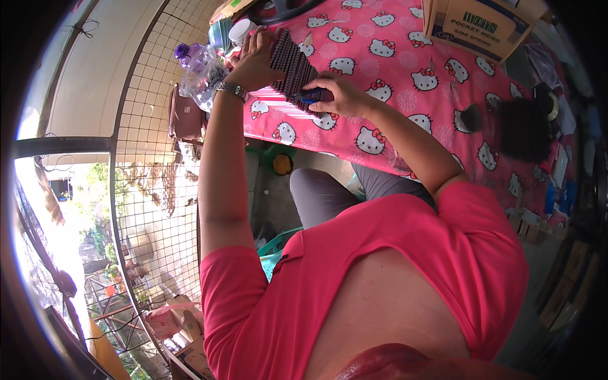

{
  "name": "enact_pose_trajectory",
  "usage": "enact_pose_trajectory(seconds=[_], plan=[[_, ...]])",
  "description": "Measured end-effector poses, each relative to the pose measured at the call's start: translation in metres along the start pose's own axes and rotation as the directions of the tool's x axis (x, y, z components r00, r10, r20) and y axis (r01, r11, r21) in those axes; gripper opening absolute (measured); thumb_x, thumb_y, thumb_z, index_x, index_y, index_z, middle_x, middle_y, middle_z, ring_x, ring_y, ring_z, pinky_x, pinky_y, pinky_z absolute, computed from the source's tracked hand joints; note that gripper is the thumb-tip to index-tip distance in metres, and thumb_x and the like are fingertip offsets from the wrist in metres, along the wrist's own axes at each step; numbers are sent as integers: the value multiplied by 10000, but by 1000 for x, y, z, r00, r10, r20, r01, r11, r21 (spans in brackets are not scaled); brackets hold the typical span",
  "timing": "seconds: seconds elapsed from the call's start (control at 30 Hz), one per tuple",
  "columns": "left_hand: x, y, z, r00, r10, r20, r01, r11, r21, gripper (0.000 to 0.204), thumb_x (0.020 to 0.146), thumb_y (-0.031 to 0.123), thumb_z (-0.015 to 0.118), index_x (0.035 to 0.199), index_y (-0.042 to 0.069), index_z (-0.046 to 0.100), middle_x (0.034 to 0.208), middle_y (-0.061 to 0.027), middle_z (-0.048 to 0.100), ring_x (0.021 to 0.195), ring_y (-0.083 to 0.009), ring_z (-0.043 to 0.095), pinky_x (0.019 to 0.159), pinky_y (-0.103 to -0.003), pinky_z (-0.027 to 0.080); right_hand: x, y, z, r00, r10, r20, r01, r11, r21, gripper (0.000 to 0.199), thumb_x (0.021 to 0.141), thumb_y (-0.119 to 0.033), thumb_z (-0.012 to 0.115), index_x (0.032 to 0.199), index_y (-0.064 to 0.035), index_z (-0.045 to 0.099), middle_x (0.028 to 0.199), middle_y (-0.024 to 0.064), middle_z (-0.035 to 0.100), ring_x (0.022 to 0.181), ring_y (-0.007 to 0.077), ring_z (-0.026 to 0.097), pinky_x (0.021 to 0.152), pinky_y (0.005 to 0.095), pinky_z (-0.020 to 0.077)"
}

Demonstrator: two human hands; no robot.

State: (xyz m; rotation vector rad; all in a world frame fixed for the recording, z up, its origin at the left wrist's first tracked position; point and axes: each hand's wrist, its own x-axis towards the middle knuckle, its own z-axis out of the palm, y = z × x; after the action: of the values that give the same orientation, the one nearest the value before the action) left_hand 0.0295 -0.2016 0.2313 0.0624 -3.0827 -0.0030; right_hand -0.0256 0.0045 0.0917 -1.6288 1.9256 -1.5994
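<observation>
A long block of small spiral notebooks (294,63) lies on the pink tablecloth, dark ridged bindings up and whitish-pink page edges toward me. My left hand (253,60), with a metal watch at the wrist, lies spread against the block's left side. Its thumb and fingertips touch the bindings. At the near right end of the block, my right hand (339,95) is closed round a small blue object (311,96). That object is partly covered by the fingers, so its kind is unclear.
Clear plastic bottles with purple caps (182,52) and a white round lid (242,30) crowd the table's left edge beside a wire mesh screen (149,107). A cardboard box (478,28) stands at the far right. A brown bag (187,114) hangs by the mesh.
</observation>
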Motion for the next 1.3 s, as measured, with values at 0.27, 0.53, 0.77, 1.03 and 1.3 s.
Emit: enact_pose_trajectory(seconds=[0.27, 0.53, 0.77, 1.03, 1.3], plan=[[1, 2, -6, 997, 25, 68, -18, 996, -93, 926, 589, 330, 784, 1366, 139, 318, 1501, -260, 195, 1415, -482, 113, 1160, -508, 204, 9, 0, -10, 854, 368, 369, -493, 798, 347, 365, 942, -310, 589, 1143, -10, 642, 849, 109, 701, 723, 137, 656, 678, 303, 510], [1, -5, -6, 994, 101, 43, -93, 983, -159, 948, 595, 333, 780, 1381, 93, 307, 1470, -260, 239, 1410, -473, 128, 1173, -485, 192, -16, -1, 9, 999, 34, -12, -33, 999, 30, 478, 794, -300, 749, 1188, -60, 624, 1103, 124, 643, 1018, 251, 609, 923, 357, 459], [5, -12, 1, 997, 62, 34, -58, 991, -119, 977, 595, 343, 778, 1402, 76, 297, 1473, -260, 239, 1414, -419, 161, 1192, -458, 127, -18, 15, 16, 999, 43, 21, -43, 999, -27, 479, 765, -275, 765, 1181, -82, 627, 1129, 117, 616, 1093, 273, 552, 1002, 391, 392], [3, -14, 1, 991, 131, -2, -129, 977, -172, 975, 584, 333, 771, 1396, 80, 295, 1462, -271, 251, 1404, -450, 158, 1183, -471, 162, -19, 8, 18, 998, 31, -58, -30, 999, 19, 455, 760, -235, 765, 1165, -87, 619, 1137, 99, 604, 1105, 275, 541, 995, 400, 398], [8, -13, 4, 994, 106, -1, -105, 984, -144, 934, 576, 284, 774, 1363, 81, 314, 1431, -242, 288, 1402, -437, 170, 1171, -448, 210, -11, 16, 16, 997, 59, -45, -56, 996, 66, 388, 778, -210, 758, 1118, -67, 638, 1093, 106, 625, 1083, 273, 561, 972, 385, 428]])
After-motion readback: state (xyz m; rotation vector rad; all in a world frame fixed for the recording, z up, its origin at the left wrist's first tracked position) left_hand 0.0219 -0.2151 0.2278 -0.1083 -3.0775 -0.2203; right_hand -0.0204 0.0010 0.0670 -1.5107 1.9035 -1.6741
